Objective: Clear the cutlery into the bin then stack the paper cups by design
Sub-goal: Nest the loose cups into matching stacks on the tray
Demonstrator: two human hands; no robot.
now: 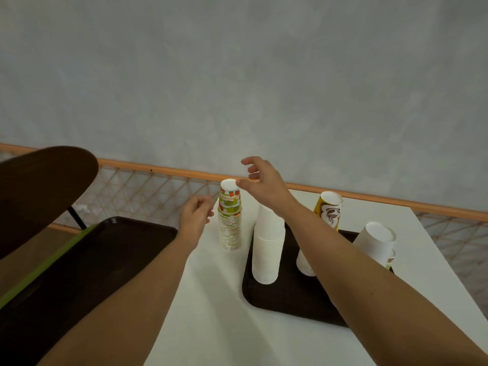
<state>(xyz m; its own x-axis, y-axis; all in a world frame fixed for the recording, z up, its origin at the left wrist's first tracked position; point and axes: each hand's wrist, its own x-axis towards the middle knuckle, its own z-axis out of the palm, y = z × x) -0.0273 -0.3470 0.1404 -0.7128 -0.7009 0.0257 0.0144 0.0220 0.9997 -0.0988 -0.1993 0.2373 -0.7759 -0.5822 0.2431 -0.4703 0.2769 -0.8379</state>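
Note:
A tall stack of upturned cups with a green and red pattern (230, 220) stands on the white table (211, 313). My right hand (261, 180) hovers just above and right of its top, fingers spread, holding nothing. My left hand (195, 217) is close beside the stack's left side, fingers loosely curled, empty. A plain white stack (268, 249) stands on a dark tray (285, 294). Behind my right forearm rises a yellow stack with a brown swirl (328, 210). Another white stack (376, 241) leans at the tray's right end. No cutlery shows.
A second dark tray (87, 260) with a green strip lies at the left, partly over the table edge. A dark rounded chair back (39, 186) is at far left. An orange rail with netting (158, 186) and a grey wall stand behind the table.

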